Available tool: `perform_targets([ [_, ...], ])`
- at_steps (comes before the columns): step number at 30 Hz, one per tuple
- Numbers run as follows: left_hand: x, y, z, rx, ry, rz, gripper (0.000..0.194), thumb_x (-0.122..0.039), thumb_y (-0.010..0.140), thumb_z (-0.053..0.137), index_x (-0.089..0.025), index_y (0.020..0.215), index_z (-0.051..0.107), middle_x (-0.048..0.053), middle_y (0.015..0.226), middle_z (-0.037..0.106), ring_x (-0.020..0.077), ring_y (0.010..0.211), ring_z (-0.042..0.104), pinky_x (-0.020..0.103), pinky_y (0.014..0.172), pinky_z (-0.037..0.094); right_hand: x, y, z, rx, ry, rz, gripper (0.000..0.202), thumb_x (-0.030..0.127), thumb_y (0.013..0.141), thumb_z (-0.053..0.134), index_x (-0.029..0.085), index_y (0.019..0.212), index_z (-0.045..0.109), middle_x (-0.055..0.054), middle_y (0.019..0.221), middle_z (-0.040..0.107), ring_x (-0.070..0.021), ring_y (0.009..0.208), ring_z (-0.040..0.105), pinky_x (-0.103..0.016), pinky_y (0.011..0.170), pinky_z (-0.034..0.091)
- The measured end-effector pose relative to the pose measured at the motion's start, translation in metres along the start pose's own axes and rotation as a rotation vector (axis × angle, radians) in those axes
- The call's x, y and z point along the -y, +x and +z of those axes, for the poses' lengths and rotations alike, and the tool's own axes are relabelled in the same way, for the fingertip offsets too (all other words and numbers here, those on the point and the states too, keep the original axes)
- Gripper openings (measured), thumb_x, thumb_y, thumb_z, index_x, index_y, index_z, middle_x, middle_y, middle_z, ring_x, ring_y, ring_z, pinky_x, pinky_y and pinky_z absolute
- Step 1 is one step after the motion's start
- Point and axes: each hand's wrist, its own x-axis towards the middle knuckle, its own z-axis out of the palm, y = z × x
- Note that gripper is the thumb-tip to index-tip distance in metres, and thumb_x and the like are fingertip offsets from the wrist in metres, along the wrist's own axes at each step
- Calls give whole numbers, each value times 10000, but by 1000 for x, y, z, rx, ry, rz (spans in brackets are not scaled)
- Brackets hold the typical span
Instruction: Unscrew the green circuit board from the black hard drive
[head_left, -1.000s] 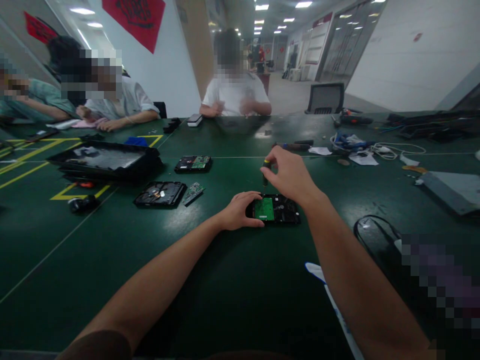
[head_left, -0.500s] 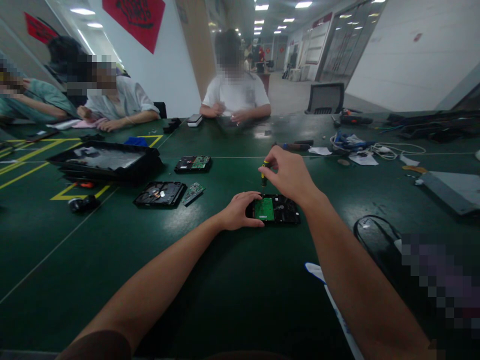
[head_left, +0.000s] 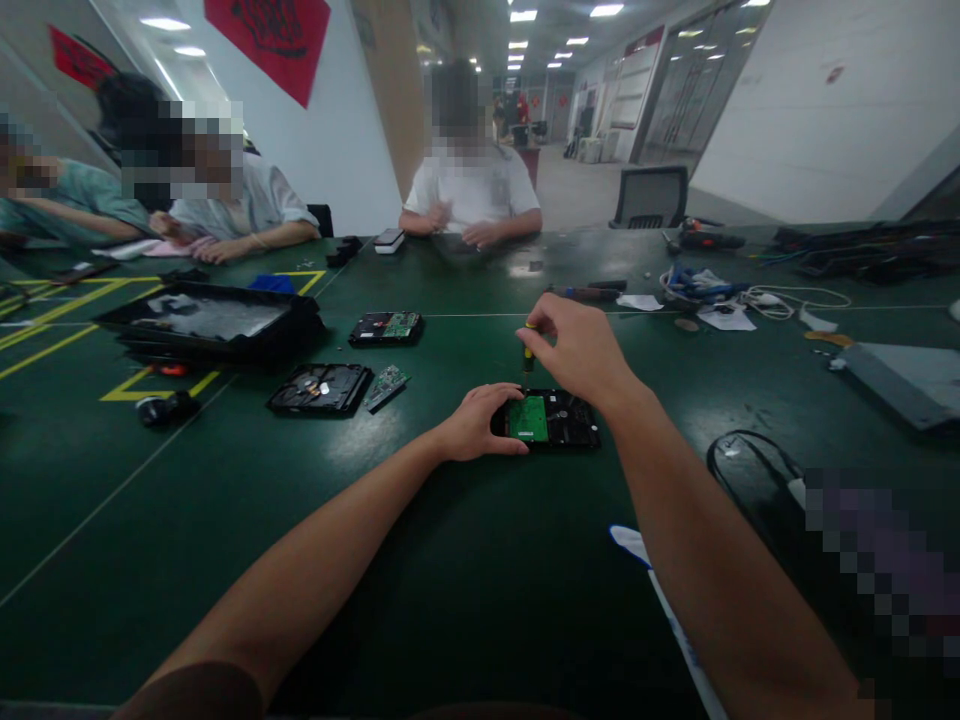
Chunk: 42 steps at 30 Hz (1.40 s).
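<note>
A black hard drive (head_left: 574,420) with a green circuit board (head_left: 529,419) facing up lies flat on the dark green table. My left hand (head_left: 484,423) grips its left end, thumb along the near edge and fingers at the far edge. In my right hand (head_left: 574,340) is a yellow-and-black screwdriver (head_left: 529,358), held upright by the handle. Its shaft points down at the drive's far left edge, close to my left fingertips; whether the tip sits in a screw is too small to tell.
To the left lie another hard drive (head_left: 320,388), a loose circuit board (head_left: 388,387), a third drive (head_left: 386,328) and a black tray (head_left: 214,320). Cables (head_left: 772,300) and a grey metal case (head_left: 900,385) are on the right. A person (head_left: 472,190) sits opposite.
My right fingers have shifted slightly around the screwdriver's handle. My left hand and the hard drive stay in place.
</note>
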Motion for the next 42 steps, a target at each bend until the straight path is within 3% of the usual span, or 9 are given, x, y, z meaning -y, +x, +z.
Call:
perform_targets([
  [5,0,0,0,6,2,-11,848,-599,712,854,-261,1419,529,133,1561,512,365,1471,444,561,1228,303,0,-1,1,-6,-2,-31,36,247,925,600,234,959,601,-80,1010,704,-241,915,631,-393,837,459],
  [11,-1,0,-1,11,5,-4,845,-604,726,843,-246,1422,525,140,1556,513,359,1466,448,548,1226,310,-1,0,1,-10,29,8,97,264,902,647,229,954,572,-76,945,711,-238,847,638,-384,771,467],
  [28,2,0,2,-1,23,-2,843,-618,731,837,-230,1412,526,151,1557,510,366,1464,450,549,1231,311,-4,0,3,-7,45,-34,54,275,943,618,227,942,594,-71,951,716,-228,851,652,-381,790,476],
  [35,-2,0,-1,11,6,-3,832,-601,735,840,-248,1420,526,137,1559,513,362,1471,443,550,1229,309,-6,0,5,-35,29,0,114,235,891,654,217,967,572,-78,960,715,-232,854,652,-378,783,479],
  [42,-1,0,0,1,5,-4,834,-592,725,850,-253,1417,532,137,1560,513,370,1470,445,558,1229,307,-2,0,2,-13,16,-39,50,255,936,608,221,969,594,-76,978,708,-222,851,643,-378,789,469],
])
